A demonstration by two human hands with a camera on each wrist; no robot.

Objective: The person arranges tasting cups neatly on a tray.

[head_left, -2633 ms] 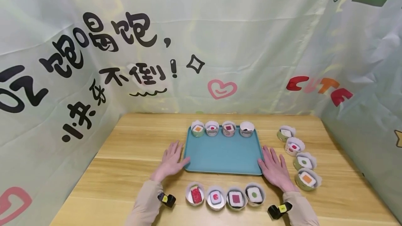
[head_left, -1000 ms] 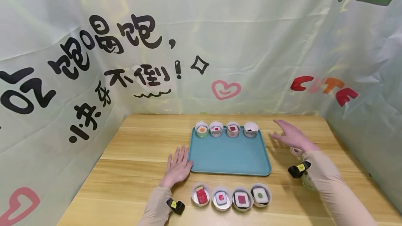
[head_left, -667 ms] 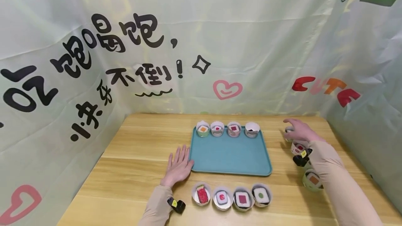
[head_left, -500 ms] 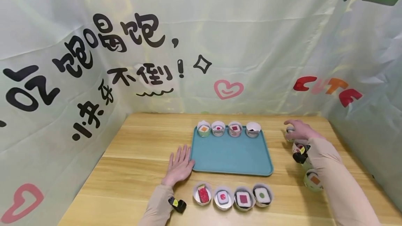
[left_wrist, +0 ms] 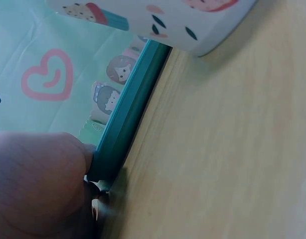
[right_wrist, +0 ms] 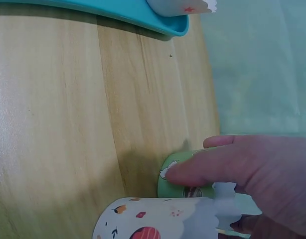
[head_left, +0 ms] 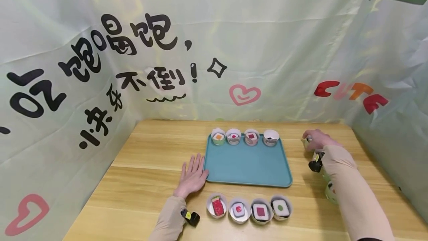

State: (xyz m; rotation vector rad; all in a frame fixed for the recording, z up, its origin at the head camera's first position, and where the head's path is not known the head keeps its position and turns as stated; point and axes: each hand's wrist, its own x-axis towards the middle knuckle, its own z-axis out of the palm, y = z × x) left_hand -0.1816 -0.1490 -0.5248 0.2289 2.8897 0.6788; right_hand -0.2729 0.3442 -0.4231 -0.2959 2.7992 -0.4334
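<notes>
My right hand (head_left: pixel 318 139) grips a green paper cup (right_wrist: pixel 169 188) at the back right of the table; the thumb presses on its near side and fingers reach round behind. A bit of white shows inside the cup in the head view. Beside it stands a white patterned paper cup (right_wrist: pixel 138 219). My left hand (head_left: pixel 192 178) lies flat with fingers spread at the left edge of a blue tray (head_left: pixel 247 163), its thumb (left_wrist: pixel 68 154) right at the tray's corner.
On the tray's far edge stand several paper cups (head_left: pixel 251 137) holding sushi pieces. Several more cups (head_left: pixel 239 210) sit in a row in front of the tray. Below my right forearm, a green cup (head_left: pixel 331 193) is partly hidden. A fabric backdrop (head_left: pixel 234 47) borders the table.
My right hand has left the tray's right edge, reached to the back right and closed round the green cup. The left hand stays beside the tray. The head view has turned slightly.
</notes>
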